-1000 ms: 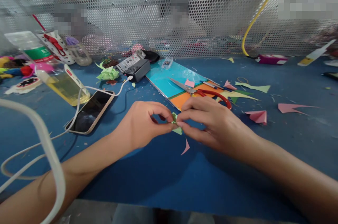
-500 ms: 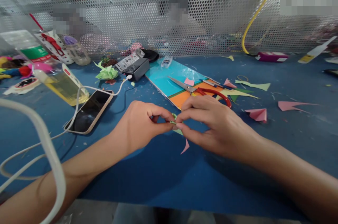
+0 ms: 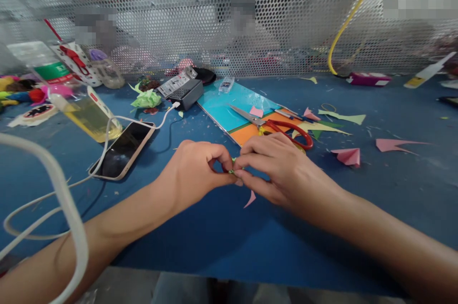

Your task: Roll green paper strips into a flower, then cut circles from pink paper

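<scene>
Between the fingertips of both hands is a small piece of light green paper (image 3: 233,166), mostly hidden by the fingers. My left hand (image 3: 200,165) pinches it from the left, thumb and index finger curved together. From the right, my right hand (image 3: 277,168) grips it with thumb and fingertips. A curved pink paper scrap (image 3: 250,199) lies on the blue table just below the hands. Behind my right hand, scissors with red handles (image 3: 270,125) rest across blue and orange paper sheets (image 3: 229,106).
At left are a phone (image 3: 123,151), a white cable (image 3: 59,170) and a tilted bottle of yellow liquid (image 3: 84,113). A dark box (image 3: 186,95) and crumpled green paper (image 3: 146,99) lie farther back. Folded pink paper (image 3: 348,156) sits at right. A perforated metal panel (image 3: 200,22) stands behind.
The fingertips have closed in more tightly around the green paper, so less of it shows. Both hands have shifted slightly, and the view has moved a little.
</scene>
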`<state>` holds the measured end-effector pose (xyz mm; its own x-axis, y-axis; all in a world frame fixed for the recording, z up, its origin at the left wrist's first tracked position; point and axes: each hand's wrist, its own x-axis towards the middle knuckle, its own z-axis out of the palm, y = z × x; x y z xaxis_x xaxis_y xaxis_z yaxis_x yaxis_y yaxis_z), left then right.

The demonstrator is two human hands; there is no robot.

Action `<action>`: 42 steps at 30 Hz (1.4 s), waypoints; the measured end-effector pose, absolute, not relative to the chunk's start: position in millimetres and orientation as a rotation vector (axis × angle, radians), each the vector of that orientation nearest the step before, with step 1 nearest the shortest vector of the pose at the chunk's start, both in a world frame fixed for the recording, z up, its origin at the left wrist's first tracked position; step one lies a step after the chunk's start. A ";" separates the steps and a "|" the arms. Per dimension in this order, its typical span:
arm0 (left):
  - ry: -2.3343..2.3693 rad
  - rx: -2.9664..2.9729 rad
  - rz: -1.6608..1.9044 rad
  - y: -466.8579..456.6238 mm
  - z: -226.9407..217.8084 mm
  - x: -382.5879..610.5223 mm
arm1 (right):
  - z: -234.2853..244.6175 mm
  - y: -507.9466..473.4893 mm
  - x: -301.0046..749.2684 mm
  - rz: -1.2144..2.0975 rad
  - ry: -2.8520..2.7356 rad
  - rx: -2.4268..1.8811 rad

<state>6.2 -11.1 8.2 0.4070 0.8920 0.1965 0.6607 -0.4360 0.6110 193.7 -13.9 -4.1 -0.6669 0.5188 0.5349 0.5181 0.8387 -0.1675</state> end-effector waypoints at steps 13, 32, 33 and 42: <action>1.283 1.914 0.939 -1.3 18.2 2.3 | 1.1 -5.6 197.7 0.302 -2.286 -0.948; 1.081 2.235 0.807 -4.9 12.7 1.5 | 5.2 -2.1 203.5 0.413 -2.176 -0.929; 1.062 2.268 0.809 -4.1 11.2 1.5 | 5.4 -2.9 203.3 0.398 -2.181 -0.919; 0.949 2.185 0.817 1.8 11.3 -3.4 | 7.4 -2.8 207.9 0.068 -2.350 -0.651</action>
<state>-3.4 1.8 11.3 0.5521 0.7817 0.2900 0.4028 -0.5546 0.7281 207.9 -2.8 7.4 -0.6379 0.4711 0.6093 0.4351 0.8732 -0.2196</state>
